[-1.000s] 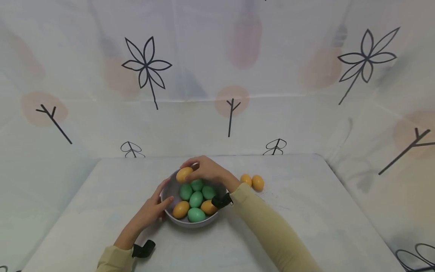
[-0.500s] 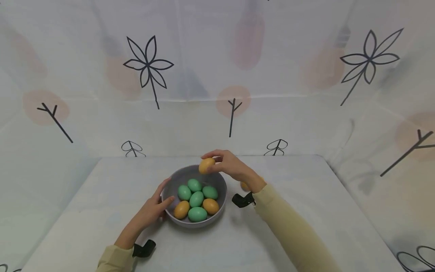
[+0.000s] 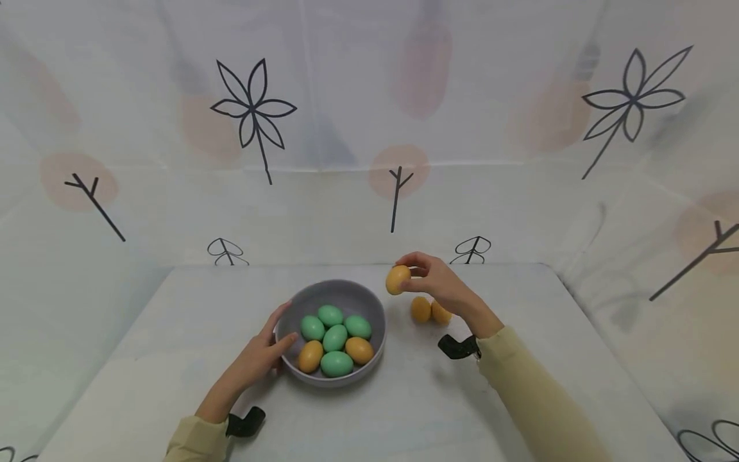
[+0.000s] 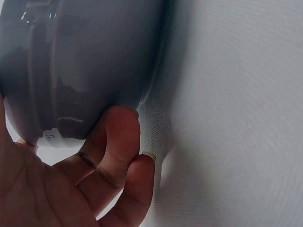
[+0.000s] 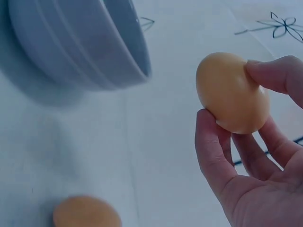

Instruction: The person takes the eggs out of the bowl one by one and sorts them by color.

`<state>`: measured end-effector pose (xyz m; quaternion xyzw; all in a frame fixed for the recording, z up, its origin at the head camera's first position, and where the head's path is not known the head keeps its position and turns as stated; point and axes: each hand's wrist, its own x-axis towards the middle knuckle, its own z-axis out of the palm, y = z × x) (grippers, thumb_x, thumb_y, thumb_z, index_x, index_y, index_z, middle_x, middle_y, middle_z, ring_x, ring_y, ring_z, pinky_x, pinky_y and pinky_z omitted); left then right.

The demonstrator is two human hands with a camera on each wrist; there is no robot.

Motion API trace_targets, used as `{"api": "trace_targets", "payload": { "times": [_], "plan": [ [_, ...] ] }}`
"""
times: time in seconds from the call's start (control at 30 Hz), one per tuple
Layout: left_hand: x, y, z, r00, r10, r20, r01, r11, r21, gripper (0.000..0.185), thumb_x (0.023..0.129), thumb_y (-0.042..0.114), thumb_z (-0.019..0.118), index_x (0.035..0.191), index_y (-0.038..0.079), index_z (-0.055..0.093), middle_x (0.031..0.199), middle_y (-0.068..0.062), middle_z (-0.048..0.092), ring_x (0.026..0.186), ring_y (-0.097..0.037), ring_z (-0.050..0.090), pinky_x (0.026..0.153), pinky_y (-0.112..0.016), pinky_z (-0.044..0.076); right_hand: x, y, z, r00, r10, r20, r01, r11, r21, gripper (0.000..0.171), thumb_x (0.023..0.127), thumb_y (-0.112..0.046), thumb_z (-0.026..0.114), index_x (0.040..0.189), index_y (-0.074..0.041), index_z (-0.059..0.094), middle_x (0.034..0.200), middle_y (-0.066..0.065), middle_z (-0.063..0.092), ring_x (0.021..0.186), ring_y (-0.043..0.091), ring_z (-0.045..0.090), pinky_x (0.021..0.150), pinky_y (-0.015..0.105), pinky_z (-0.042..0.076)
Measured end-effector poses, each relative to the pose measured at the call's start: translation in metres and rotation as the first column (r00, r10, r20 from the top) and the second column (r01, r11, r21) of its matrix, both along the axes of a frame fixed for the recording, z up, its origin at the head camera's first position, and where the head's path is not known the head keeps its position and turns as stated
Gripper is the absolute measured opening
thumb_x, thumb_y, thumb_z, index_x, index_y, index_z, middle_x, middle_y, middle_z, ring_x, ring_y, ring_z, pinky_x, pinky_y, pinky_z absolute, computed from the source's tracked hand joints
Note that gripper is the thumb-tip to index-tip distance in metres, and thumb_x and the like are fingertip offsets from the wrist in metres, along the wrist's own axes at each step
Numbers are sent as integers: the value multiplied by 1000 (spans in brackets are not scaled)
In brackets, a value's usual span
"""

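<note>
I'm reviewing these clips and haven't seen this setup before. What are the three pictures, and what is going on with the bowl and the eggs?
No machine here: a person works with bare hands and wears three cameras. The wide picture comes from the head, looking down at a white table. The other two come from the wrists.

The left hand rests against the side of a grey bowl; its wrist view shows the bowl's outer wall up close. The bowl holds green and orange eggs. The right hand holds an orange egg in its fingers, to the right of the bowl. Two more orange eggs lie on the table beneath it.

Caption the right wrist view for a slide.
Right hand pinches a smooth orange egg beside the grey bowl.
</note>
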<state>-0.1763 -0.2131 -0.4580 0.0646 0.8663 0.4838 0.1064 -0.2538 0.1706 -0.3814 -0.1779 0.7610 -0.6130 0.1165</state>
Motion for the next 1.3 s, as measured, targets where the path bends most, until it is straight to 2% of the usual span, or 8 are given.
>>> {"api": "trace_targets", "payload": {
  "times": [0.17, 0.33, 0.5, 0.63, 0.8, 0.93, 1.1, 1.3],
  "plan": [
    [0, -1, 0, 1000, 3, 1, -3, 1000, -4, 69, 100, 45, 57, 157, 38, 19, 78, -11, 52, 65, -23, 54, 63, -36, 44, 1, 27, -8, 999, -44, -9, 44, 999, 9, 49, 86, -11, 77, 131, -2, 59, 129, 14, 59, 113, 28, 57, 92, 38, 47],
    [0, -1, 0, 1000, -10, -6, 10, 1000, -3, 69, 100, 44, 57, 157, 39, 19, 78, -11, 54, 65, -23, 54, 63, -35, 44, 3, 59, -15, 995, -95, 12, 95, 995, -7, 52, 89, -9, 74, 136, 3, 55, 126, 16, 61, 105, 23, 61, 90, 32, 49],
    [-1, 0, 1, 1000, -13, -13, 13, 1000, 1, 68, 101, 41, 57, 157, 38, 19, 77, -11, 53, 64, -24, 53, 63, -36, 43, 6, 91, -25, 987, -158, 34, 158, 987, 9, 56, 91, -10, 71, 141, 5, 50, 121, 9, 63, 104, 17, 62, 88, 29, 51],
    [-1, 1, 1, 1000, -8, -13, 8, 1000, 4, 68, 101, 41, 57, 157, 38, 19, 75, -11, 52, 64, -24, 53, 62, -36, 43, 6, 108, -35, 976, -201, 80, 201, 980, 10, 57, 92, -8, 69, 143, 6, 47, 128, 8, 59, 105, 13, 62, 88, 30, 52],
    [0, 2, 1, 1000, -7, -6, 7, 1000, 8, 69, 101, 40, 57, 158, 38, 19, 74, -11, 54, 62, -25, 54, 61, -36, 43, 8, 121, -49, 967, -227, 119, 216, 972, 97, 59, 94, -10, 65, 147, 6, 42, 145, 20, 45, 107, 11, 57, 90, 31, 51],
    [0, 2, 1, 1000, -6, -1, 6, 1000, 9, 69, 101, 40, 57, 158, 38, 19, 73, -12, 54, 61, -25, 54, 61, -36, 43, 10, 128, -61, 965, -226, 130, 206, 967, 149, 61, 95, -10, 62, 149, 6, 39, 149, 25, 39, 109, 13, 54, 91, 30, 50],
    [0, 2, 1, 1000, -1, -1, 1, 1000, -2, 69, 101, 42, 57, 157, 39, 19, 72, -12, 54, 60, -25, 54, 61, -36, 43, 10, 130, -71, 959, -244, 142, 215, 958, 192, 57, 95, -13, 63, 145, 5, 43, 145, 24, 44, 110, 17, 55, 88, 27, 49],
    [-1, 2, 1, 1000, 1, -8, -1, 1000, -5, 69, 100, 43, 58, 157, 40, 19, 73, -11, 54, 62, -24, 54, 61, -36, 43, 9, 129, -77, 948, -277, 155, 228, 935, 272, 53, 95, -22, 65, 143, -2, 51, 141, 20, 52, 107, 18, 60, 87, 30, 48]
  ]
}}
